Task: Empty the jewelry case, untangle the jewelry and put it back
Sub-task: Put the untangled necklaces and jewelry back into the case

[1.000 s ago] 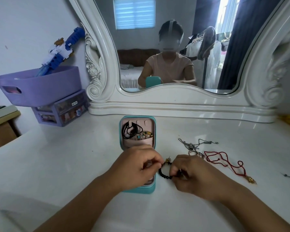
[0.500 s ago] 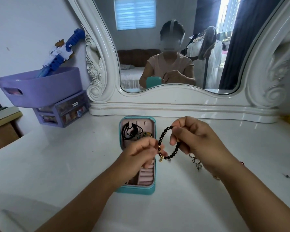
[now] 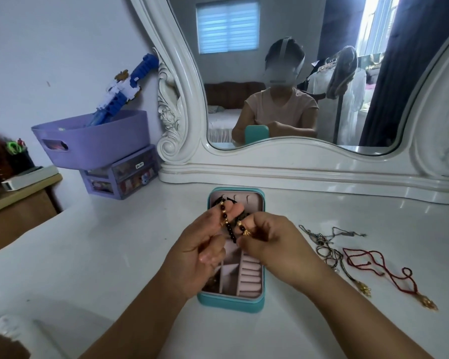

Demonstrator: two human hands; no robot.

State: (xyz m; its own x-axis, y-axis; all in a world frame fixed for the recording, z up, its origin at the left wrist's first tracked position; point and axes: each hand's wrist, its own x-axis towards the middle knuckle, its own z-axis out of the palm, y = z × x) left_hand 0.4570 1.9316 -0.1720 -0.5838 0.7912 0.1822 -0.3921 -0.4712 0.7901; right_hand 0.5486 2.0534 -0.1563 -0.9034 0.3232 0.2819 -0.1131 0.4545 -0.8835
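An open teal jewelry case [image 3: 231,301] with pink lining lies on the white vanity top, straight ahead. Over it, my left hand [image 3: 197,252] and my right hand [image 3: 272,242] both pinch a dark beaded bracelet [image 3: 230,230] with gold charms, stretched between their fingertips. My hands hide most of the case's upper half; something black shows there. To the right of the case lie tangled silver chains [image 3: 324,244] and a red cord necklace [image 3: 373,265] with a gold pendant.
A white ornate mirror [image 3: 296,161] stands along the back of the vanity. At the left sit a purple basket [image 3: 94,138] holding a blue toy and a small purple drawer unit [image 3: 122,177]. A wooden side table [image 3: 18,203] stands further left.
Both hands lifted the beaded bracelet off the table, held it open as a loop, then brought it down close over the case, stretched between the fingertips.
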